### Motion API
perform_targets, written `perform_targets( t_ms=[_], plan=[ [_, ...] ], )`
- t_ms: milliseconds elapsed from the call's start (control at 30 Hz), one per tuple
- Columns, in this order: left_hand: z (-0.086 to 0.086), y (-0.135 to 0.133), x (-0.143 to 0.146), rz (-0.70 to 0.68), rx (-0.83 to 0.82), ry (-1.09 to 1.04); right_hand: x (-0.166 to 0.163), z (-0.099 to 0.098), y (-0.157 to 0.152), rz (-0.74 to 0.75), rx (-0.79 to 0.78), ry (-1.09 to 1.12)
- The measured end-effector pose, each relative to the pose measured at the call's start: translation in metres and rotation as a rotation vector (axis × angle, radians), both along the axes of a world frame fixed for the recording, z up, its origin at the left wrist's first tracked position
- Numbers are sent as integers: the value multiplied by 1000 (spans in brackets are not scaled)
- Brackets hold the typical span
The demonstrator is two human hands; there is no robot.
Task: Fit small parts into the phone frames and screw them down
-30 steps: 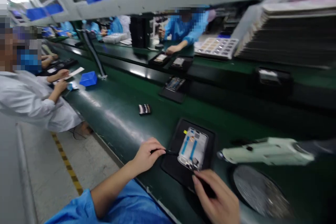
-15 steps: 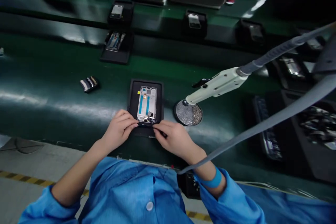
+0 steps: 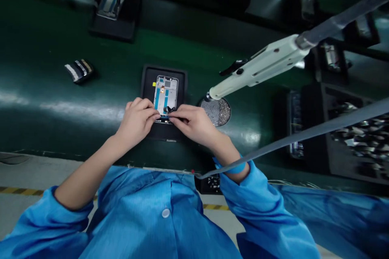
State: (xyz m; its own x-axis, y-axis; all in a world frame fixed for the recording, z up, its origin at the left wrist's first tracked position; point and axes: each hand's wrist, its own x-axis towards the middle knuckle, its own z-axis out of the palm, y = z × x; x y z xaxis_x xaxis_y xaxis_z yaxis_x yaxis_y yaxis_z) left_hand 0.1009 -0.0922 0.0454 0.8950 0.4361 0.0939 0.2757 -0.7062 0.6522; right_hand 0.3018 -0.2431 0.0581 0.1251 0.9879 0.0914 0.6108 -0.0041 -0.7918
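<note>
A silver phone frame [image 3: 165,92] with blue strips lies in a black tray [image 3: 146,85] on the green belt. Both hands meet at its near end. My left hand [image 3: 138,119] is pinched there, and a thin dark tool seems to run from its fingertips. My right hand [image 3: 191,123] is also pinched, pressing a small dark part at the frame's bottom edge. What each hand holds is too small to name surely.
A white powered screwdriver [image 3: 261,66] hangs on a cable right of the tray, its tip over a round dish of screws [image 3: 217,111]. A small striped part [image 3: 78,71] lies left. More trays [image 3: 114,8] sit farther back; parts bins [image 3: 349,133] stand right.
The view has swung from looking along the line to looking straight down. Both hands have closed in on the near end of the phone frame and moved slightly up it.
</note>
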Motion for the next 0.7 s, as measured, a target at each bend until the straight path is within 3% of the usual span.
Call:
perform_targets(
  t_ms=[200,300,500,700],
  plan=[
    [3,-1,0,20,-116,-28,7,4,4,-14,-104,82],
    [1,-3,1,9,-89,-47,10,8,6,1,-226,42],
    [-10,-4,2,56,-41,-182,8,9,7,-36,-270,-27],
    [-5,-3,6,23,14,9,6,8,11,-107,-366,-42]
  ],
)
